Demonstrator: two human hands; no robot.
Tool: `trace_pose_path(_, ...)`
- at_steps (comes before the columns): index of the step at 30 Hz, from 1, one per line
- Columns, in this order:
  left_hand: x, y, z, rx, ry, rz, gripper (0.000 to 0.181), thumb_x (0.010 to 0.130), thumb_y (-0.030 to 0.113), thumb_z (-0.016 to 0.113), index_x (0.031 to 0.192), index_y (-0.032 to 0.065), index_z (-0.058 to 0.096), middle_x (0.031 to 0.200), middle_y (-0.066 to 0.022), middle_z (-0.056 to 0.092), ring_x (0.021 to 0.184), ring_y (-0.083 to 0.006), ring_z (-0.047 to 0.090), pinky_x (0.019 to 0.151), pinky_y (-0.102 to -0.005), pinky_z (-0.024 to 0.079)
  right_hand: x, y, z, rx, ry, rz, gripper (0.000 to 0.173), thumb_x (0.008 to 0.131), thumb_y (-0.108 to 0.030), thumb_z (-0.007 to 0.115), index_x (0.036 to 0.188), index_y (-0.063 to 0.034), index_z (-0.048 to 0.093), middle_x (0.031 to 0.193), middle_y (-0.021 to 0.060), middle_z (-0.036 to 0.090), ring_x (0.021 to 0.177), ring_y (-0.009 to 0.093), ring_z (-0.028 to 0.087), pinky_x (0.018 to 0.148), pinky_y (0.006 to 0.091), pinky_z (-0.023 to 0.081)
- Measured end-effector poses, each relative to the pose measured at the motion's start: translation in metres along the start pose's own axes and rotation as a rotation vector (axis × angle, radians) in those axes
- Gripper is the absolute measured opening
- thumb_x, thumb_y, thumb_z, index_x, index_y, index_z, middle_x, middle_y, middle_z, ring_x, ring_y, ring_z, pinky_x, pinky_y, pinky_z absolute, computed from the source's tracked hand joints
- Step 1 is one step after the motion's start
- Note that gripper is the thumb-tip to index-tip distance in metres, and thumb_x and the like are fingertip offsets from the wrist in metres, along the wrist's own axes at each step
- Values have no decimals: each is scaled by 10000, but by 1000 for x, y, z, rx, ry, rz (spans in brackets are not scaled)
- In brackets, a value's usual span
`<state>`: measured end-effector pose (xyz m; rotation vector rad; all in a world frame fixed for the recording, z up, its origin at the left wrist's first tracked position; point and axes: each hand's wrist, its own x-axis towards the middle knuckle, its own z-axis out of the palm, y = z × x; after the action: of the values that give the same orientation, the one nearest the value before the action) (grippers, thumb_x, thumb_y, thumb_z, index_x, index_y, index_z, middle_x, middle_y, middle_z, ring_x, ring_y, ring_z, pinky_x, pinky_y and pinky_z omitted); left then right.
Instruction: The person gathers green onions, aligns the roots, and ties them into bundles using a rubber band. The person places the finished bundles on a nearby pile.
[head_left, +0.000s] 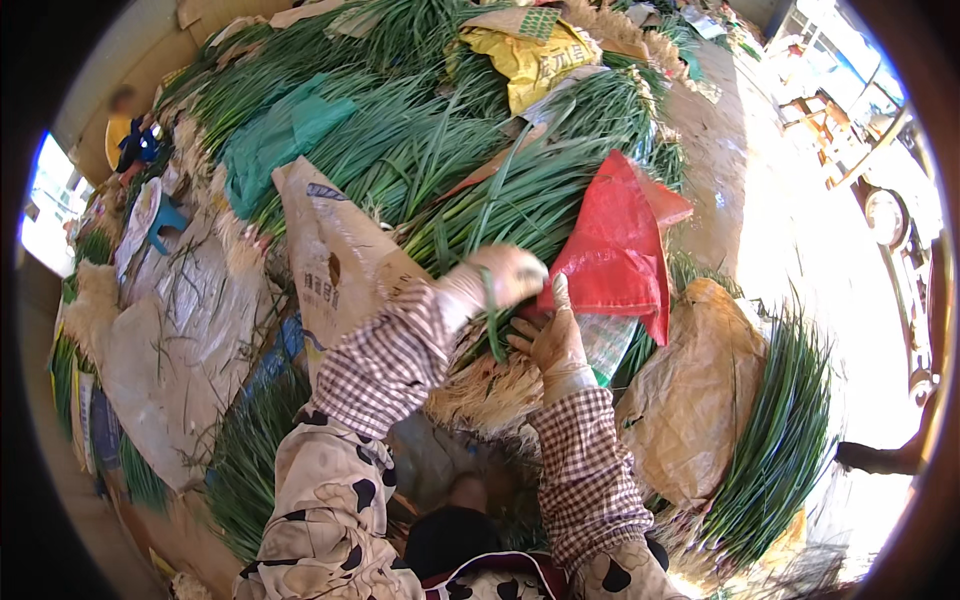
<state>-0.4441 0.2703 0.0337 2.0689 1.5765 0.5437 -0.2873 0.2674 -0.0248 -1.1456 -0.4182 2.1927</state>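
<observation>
My left hand (499, 281), in a pale glove, is blurred over a heap of long green-leaved allium stalks (480, 210). Its fingertips are beside the lower left edge of a red woven plastic sack piece (611, 255). A loose leaf hangs across this hand, and whether the fingers hold anything is unclear. My right hand (556, 337), also gloved, has its fingers apart and its thumb up by the sack's edge. Below both hands lie pale fibrous roots (487, 390). A beige printed sack (337, 262) leans across the stalks left of my left hand.
A green plastic bag (281, 139) and a yellow sack (532, 60) lie on the heap. Brown sheeting (694, 390) and another bundle of stalks (780, 442) are at right. At left are dirty plastic sheeting (180, 360), a blue stool (166, 221) and a seated person (127, 139).
</observation>
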Motion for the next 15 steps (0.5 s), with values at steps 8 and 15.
trace_pose_path(8, 82, -127, -82, 182, 128, -652, 915, 711, 507, 680, 1419, 51, 324, 1365, -221, 438, 1261, -339, 423, 1026, -400, 353, 24, 25, -22, 132, 7, 3, 803, 891, -593, 454, 1463, -143, 113, 1459, 199, 284, 1282, 512, 309, 987, 671, 268)
trace_pose_path(15, 82, -294, -64, 104, 248, -637, 792, 857, 711, 309, 910, 10, 674, 863, -256, 643, 889, -414, 623, 742, -462, 459, 26, 47, -14, -73, -70, 170, 898, 807, -787, 309, 1468, -222, 84, 1402, 178, 422, 1223, 434, 441, 867, 547, 350)
